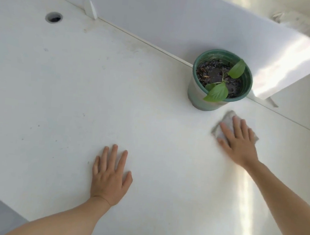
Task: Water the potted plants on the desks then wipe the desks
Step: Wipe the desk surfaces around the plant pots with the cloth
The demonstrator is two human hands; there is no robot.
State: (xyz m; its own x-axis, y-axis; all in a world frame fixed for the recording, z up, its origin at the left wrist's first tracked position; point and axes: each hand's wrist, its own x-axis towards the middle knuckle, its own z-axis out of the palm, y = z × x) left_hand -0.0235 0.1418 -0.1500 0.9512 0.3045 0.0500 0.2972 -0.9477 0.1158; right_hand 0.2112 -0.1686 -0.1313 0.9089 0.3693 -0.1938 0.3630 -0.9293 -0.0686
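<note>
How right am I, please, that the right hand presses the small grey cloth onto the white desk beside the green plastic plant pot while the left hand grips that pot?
One slip: the left hand does not grip the green plastic plant pot; the head view shows it flat on the white desk, apart from it. The right hand does press the small grey cloth beside the pot.

Desk (76, 100) smooth matt white, speckled; pot (200, 95) glossy green plastic; rag (223, 124) probably soft cloth.

The flat white desk (61, 93) carries a round green plastic plant pot (195, 94) at its far edge, by the white divider panel (178, 25). A small grey cloth (284, 125) lies just beside the pot.
</note>
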